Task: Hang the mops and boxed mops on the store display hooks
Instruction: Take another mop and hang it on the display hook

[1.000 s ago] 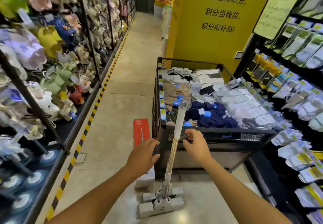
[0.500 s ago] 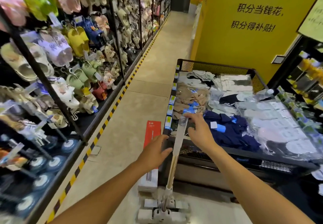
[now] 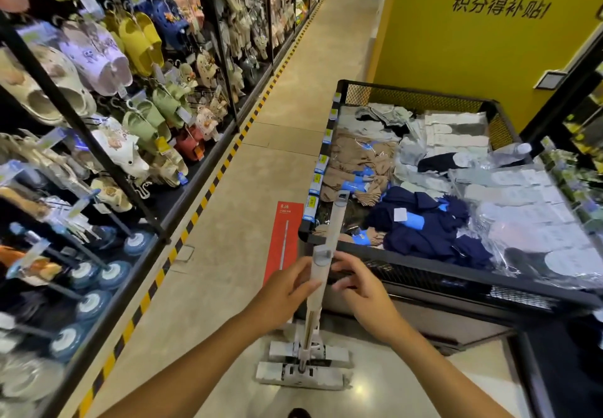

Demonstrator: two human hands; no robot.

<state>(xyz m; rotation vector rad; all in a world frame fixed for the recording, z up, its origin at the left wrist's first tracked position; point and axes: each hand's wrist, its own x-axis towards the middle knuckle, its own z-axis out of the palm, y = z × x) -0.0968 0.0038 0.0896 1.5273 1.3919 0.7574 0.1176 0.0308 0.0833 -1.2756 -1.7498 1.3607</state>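
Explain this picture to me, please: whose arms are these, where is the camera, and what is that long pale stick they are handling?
No machine here: a person wears a camera on the head, so you look down along both bare arms in a shop aisle. The left hand and right hand meet around the pale handle of a mop, which stands upright, its white head on the floor. It leans by a black wire bin heaped with packaged socks. A red boxed mop stands beside the bin. Left of the aisle, racks hold hanging slippers, with round mop heads lower down.
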